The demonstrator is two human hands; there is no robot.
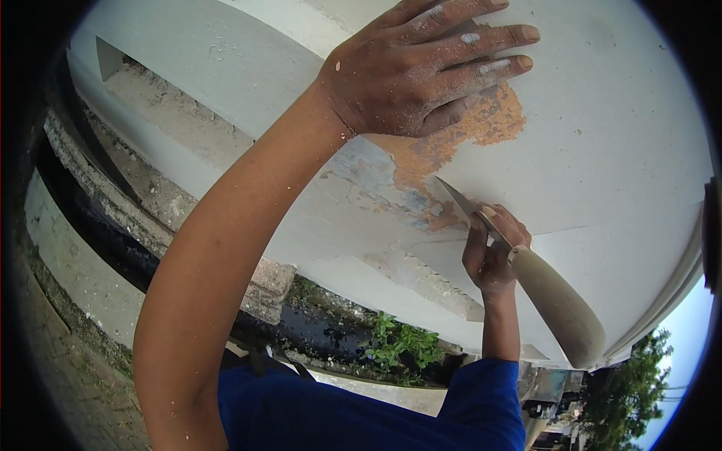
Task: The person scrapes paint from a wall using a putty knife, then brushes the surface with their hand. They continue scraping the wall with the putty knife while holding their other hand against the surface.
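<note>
My left hand (414,71) lies flat on the white wall (594,120), fingers spread, with pale dust on them. Beneath and beside it is a patch of exposed orange-brown surface (492,120), with flaking grey-blue paint (376,177) lower down. To the right, my right hand (498,248) is closed around the metal part of a pointed scraper (560,308). The scraper's thick, greyish handle slants down to the right, past the hand. Its narrow blade points up and left, its tip close to the lower edge of the orange-brown patch.
A recessed slot (173,105) opens in the wall at upper left. Below the wall run a dark gutter (323,338) and a rough concrete edge (267,289). Green plants (402,346) grow by the gutter. Paving (83,376) lies lower left, and a tree (628,383) stands lower right.
</note>
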